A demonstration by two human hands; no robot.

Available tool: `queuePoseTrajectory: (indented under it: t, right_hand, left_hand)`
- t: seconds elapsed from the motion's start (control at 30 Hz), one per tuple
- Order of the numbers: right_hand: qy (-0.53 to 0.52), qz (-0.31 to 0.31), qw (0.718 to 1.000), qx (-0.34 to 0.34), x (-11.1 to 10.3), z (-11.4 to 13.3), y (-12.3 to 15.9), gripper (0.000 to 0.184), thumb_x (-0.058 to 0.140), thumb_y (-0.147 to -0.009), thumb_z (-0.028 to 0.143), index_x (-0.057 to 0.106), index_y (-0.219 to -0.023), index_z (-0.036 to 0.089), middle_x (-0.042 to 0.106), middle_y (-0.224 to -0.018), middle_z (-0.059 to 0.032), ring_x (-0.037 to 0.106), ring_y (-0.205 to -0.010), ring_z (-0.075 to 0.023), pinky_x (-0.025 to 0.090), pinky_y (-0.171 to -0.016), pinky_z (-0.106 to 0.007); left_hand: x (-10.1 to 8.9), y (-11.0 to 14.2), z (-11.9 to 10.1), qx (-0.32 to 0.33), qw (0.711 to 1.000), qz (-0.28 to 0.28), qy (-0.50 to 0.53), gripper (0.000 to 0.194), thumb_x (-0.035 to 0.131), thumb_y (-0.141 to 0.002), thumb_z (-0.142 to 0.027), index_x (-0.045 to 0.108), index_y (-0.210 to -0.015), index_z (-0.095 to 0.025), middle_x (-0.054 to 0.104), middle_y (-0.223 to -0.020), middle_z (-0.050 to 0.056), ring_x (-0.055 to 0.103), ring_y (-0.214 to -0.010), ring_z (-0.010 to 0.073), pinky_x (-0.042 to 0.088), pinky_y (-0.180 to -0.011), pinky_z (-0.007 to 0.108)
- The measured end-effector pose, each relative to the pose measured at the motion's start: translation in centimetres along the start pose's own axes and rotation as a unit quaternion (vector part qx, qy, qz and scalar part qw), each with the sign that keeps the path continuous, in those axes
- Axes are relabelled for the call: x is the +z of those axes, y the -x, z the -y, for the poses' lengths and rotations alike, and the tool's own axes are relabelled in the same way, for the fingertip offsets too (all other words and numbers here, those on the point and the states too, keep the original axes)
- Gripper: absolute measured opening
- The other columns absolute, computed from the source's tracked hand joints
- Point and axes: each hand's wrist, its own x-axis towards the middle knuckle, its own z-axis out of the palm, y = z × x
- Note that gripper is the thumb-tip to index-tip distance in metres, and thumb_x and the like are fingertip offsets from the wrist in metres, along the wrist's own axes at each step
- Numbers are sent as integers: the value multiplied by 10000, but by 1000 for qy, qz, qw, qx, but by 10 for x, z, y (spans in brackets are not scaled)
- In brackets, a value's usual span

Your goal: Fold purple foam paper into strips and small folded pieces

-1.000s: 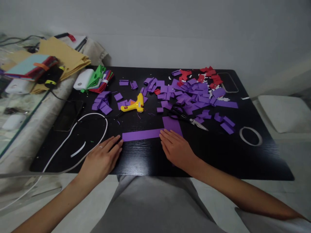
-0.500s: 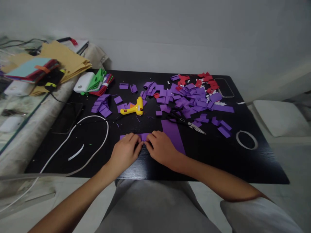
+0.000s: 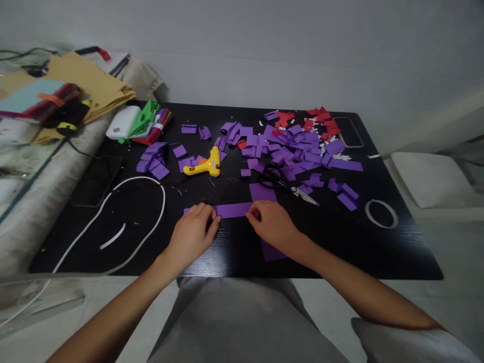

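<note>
A narrow purple paper strip [image 3: 233, 210] lies crosswise on the black table near its front. My left hand [image 3: 192, 229] rests on the strip's left end, fingers curled and pressed down on it. At the other end, the thumb and fingers of my right hand [image 3: 274, 222] are closed on the strip's edge. Beneath my right hand is a longer purple paper piece [image 3: 260, 192], partly covered. Black-handled scissors [image 3: 289, 187] lie just beyond that hand with blades pointing right. A yellow glue gun [image 3: 206, 165] lies on its side behind my left hand.
Folded purple paper pieces [image 3: 298, 146] are heaped at the back right, beside red scraps [image 3: 324, 121]. A white cable [image 3: 163, 201] loops at left. A roll of tape [image 3: 381, 214] lies at right. Bundled coloured sheets [image 3: 149, 123] stand at the back left.
My right hand has slid right, away from my left, and more of the strip shows between them. The longer purple piece now extends further toward the front edge. The view has shifted slightly.
</note>
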Motion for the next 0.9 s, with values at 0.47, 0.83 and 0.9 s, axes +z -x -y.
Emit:
queuePoseTrajectory:
  t: [0.47, 0.83, 0.9]
  right_hand:
    - [-84, -74, 993, -43, -13, -13, 10, 74, 650, -940, 126, 676, -909, 189, 734, -909, -48, 686, -890, -210, 521, -839, -340]
    - [-73, 34, 993, -87, 1, -2, -3, 95, 630, -980, 102, 697, -938, 155, 687, -996, -80, 634, -985, -218, 498, -906, -355]
    - [-80, 41, 992, -84, 0, -3, -5, 88, 640, -972, 100, 698, -938, 157, 686, -1000, -81, 635, -991, -222, 496, -911, -359]
  left_hand:
    - [-10, -12, -13, -45, 996, 57, -49, 228, 572, -1001, -356, 585, -837, -199, 642, -873, 45, 631, -787, 232, 436, -657, 336]
    - [-5, -28, -13, -21, 993, 106, 40, 166, 587, -984, -275, 591, -833, -205, 664, -872, 37, 638, -877, 244, 444, -770, 356]
    - [-11, -26, -4, -26, 991, 121, 40, 174, 569, -991, -297, 590, -841, -211, 664, -880, 36, 644, -888, 248, 436, -768, 357]
